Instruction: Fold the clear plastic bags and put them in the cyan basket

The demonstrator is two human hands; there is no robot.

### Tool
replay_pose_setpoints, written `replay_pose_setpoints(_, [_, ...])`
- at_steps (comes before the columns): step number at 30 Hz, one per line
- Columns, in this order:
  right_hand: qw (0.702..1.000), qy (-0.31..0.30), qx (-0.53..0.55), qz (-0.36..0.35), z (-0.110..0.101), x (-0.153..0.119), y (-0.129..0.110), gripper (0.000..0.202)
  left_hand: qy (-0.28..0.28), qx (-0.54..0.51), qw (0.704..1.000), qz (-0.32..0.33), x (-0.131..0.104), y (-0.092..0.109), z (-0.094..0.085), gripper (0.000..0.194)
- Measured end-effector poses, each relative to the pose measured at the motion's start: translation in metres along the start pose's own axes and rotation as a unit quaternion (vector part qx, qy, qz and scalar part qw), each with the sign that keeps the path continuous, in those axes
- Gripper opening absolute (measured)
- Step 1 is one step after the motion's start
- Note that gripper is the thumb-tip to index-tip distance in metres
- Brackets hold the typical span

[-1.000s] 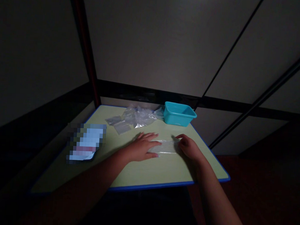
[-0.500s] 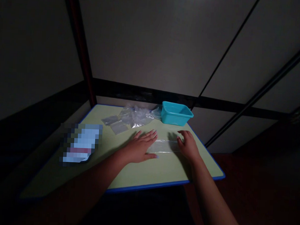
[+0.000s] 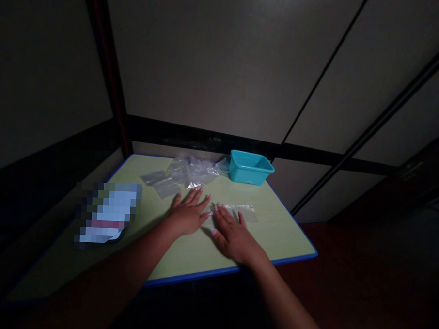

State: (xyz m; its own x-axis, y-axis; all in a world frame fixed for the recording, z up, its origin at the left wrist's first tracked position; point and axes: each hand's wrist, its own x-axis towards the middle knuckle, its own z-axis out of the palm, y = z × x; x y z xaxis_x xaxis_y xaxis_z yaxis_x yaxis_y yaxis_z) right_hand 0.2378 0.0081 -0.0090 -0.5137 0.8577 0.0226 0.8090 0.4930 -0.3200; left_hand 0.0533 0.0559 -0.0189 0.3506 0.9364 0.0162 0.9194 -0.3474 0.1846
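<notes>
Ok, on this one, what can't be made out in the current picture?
All in the head view:
Clear plastic strip: part of it is covered by the right hand.
Left hand: its palm is hidden by the back of the hand, so what lies under it can't be told.
Blue box: the near wall hides its floor.
Screen: pixel blocks blur its contents.
Plastic bags: overlap hides their number.
</notes>
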Motion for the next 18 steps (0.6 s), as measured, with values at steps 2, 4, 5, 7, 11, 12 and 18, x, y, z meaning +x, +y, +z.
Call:
replay_pose_setpoints(2, [1.0,-0.005,0.002,0.01,0.003,0.002,-0.006,0.061,-0.012,0.0,1.0,0.0,0.001,-0.001,0.001,0.058])
replay_pose_setpoints(4, [1.0,-0.002,0.0,0.03,0.004,0.003,-0.006,0.062,-0.025,0.0,1.0,-0.002,0.001,-0.001,0.002,0.059])
replay_pose_setpoints(5, [0.999,-0.001,-0.001,0.04,0.004,0.003,-0.005,0.062,-0.031,0.001,1.0,-0.004,0.002,-0.001,0.001,0.059])
replay_pose_setpoints(7, [0.998,-0.004,-0.006,0.058,0.003,0.003,-0.002,0.063,-0.038,0.004,0.999,-0.006,0.002,-0.001,0.0,0.06])
replay_pose_setpoints(11, [0.996,-0.003,-0.037,0.086,-0.001,-0.001,0.007,0.064,-0.048,0.014,0.999,-0.012,0.002,0.0,-0.002,0.06])
replay_pose_setpoints(12, [0.994,-0.003,-0.047,0.096,-0.002,-0.002,0.01,0.064,-0.05,0.016,0.999,-0.013,0.002,0.0,-0.002,0.06])
replay_pose_setpoints(18, [0.983,-0.001,-0.082,0.165,-0.007,-0.01,0.033,0.064,-0.059,0.018,0.998,-0.021,0.002,0.001,-0.003,0.06])
